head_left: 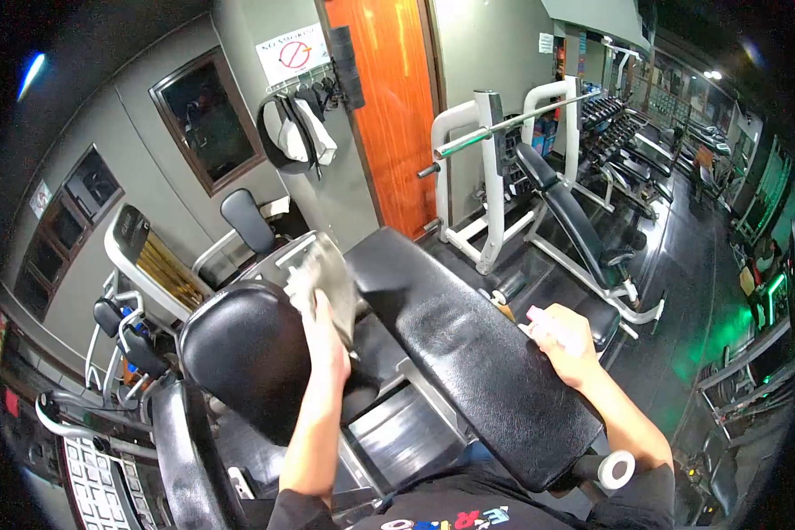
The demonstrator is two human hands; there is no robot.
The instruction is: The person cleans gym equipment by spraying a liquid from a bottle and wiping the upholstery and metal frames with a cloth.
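Note:
My left hand (328,344) is closed round a greyish-white cloth (327,274), which hangs folded and slightly blurred between two padded parts. To its left is a rounded black seat pad (243,344). A long black padded bench (477,362) slants across the middle, right of the cloth. At the bench's right edge, my right hand (564,344) is closed on a small pale pink object (536,314) whose tip pokes out past the fingers, like a spray nozzle. The rest of that object is hidden by the hand.
A bench press rack (493,177) with a barbell (521,122) and inclined bench stands ahead right. Dumbbell racks (605,132) line the far side. An orange door (384,106) and hanging bags (305,132) are on the wall. Other machines (141,252) stand left.

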